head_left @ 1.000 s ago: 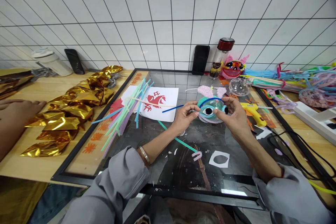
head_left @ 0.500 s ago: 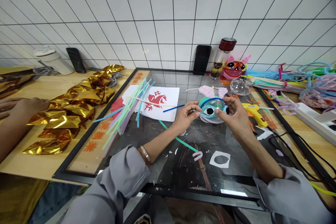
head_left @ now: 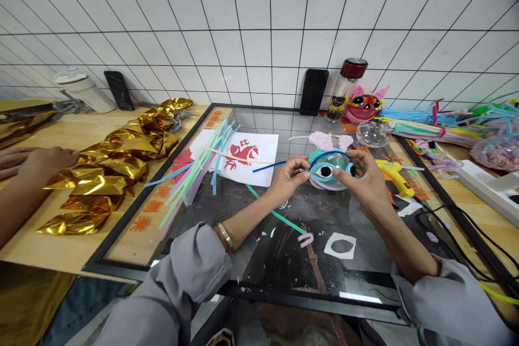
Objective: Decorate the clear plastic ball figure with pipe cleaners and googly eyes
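Note:
Between my hands is a craft animal head [head_left: 336,180], built on a clear plastic ball with blue-ringed eyes and pink ears on top. A dark blue pipe cleaner [head_left: 267,166] arcs over the eyes, its loose end sticking out to the left. My left hand [head_left: 287,178] pinches that pipe cleaner by the left eye. My right hand [head_left: 364,179] grips the head's right side, thumb on the front near the right eye, fingers at the top edge by the blue arc. My right fingertips are partly hidden.
Loose pipe cleaners [head_left: 198,173] lie across white paper [head_left: 265,146] with a red cut-out. A yellow glue gun [head_left: 399,178], clear half shell [head_left: 372,134], finished pink head [head_left: 362,108] and bottle [head_left: 343,92] stand right. Another person's hand [head_left: 44,167] rests near gold foil [head_left: 97,178].
The view has shifted very slightly. Both my hands keep the same hold on the head and the blue pipe cleaner, with no clear movement.

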`<state>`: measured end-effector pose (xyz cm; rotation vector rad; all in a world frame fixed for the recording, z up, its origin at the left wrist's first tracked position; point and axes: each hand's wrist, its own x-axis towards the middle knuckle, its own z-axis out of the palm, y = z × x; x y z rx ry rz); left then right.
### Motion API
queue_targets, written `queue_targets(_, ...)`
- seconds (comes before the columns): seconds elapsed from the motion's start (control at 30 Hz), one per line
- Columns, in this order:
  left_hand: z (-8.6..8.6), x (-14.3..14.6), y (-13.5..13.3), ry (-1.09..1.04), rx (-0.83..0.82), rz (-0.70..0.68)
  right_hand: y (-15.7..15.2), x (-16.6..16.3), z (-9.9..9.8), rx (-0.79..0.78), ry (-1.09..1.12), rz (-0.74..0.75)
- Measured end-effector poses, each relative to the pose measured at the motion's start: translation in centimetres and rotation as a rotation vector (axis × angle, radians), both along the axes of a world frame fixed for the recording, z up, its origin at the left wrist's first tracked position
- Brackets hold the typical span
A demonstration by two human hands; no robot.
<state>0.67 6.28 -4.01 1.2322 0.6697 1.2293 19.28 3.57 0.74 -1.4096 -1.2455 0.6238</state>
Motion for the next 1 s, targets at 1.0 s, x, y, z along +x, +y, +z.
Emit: queue_targets(1.0, 0.18, -0.1, -0.09, 0.099, 0.027, 0.052, -0.06, -0.13, 0.09, 0.0, 0.005, 0.004)
